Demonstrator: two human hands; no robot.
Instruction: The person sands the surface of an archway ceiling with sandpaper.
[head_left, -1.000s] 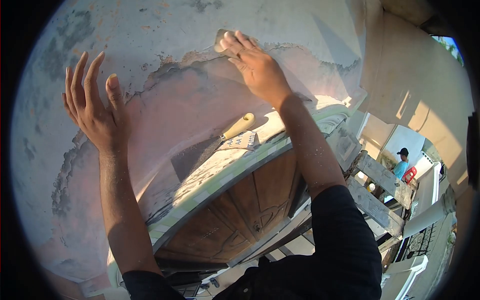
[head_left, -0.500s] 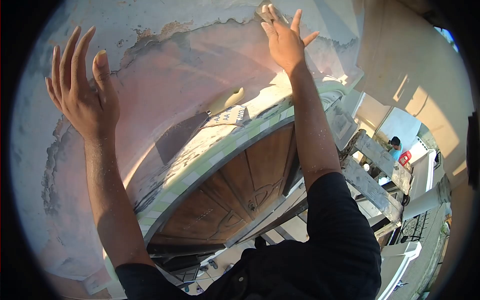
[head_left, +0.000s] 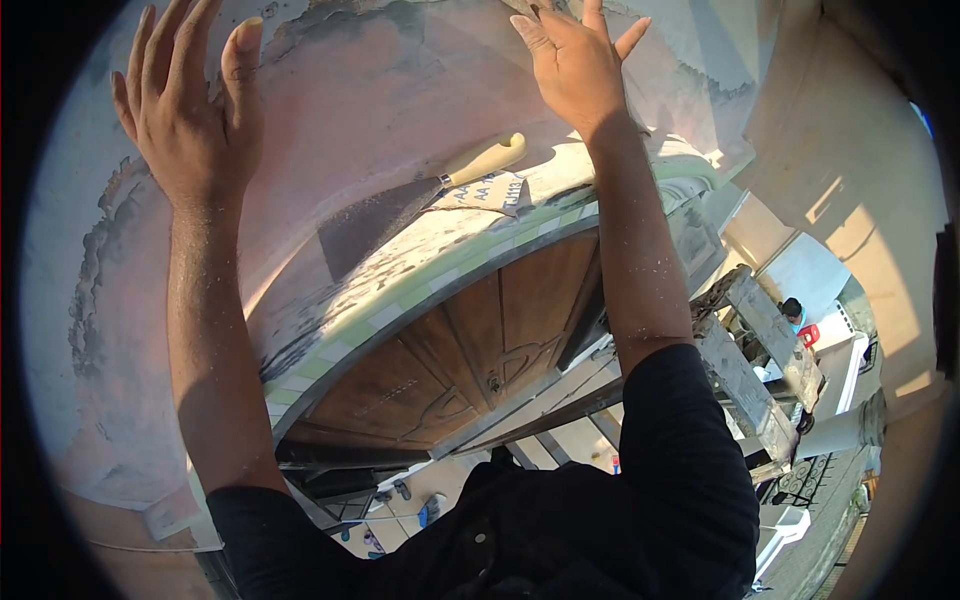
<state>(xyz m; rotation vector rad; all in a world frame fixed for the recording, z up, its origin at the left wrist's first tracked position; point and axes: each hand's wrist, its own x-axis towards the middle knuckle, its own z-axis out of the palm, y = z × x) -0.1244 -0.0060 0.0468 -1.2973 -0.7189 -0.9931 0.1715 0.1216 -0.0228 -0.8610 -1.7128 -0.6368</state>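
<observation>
My left hand (head_left: 195,120) is raised with its fingers spread, against or just in front of the pink and grey wall (head_left: 400,120). Higher on the right, my right hand (head_left: 580,75) is at a rough, chipped patch; its thumb and little finger stand apart, and the top of the hand reaches the frame edge. A small brownish piece shows behind its fingers, and whether they press on it is unclear. Between my arms, a wide scraper (head_left: 380,222) with a pale handle lies on the curved ledge, over a printed sheet of sandpaper (head_left: 490,195).
Below the ledge is an arched wooden door (head_left: 440,370) with green and white trim. Worn wooden planks (head_left: 755,400) stand at the right. A person (head_left: 793,312) is far off near a red object (head_left: 809,335). Footwear (head_left: 432,510) lies on the floor below.
The view has shifted, so the scraper and wall edge sit differently in frame. Both hands appear higher, their fingertips nearer or past the top edge. Both keep nearly the same pose.
</observation>
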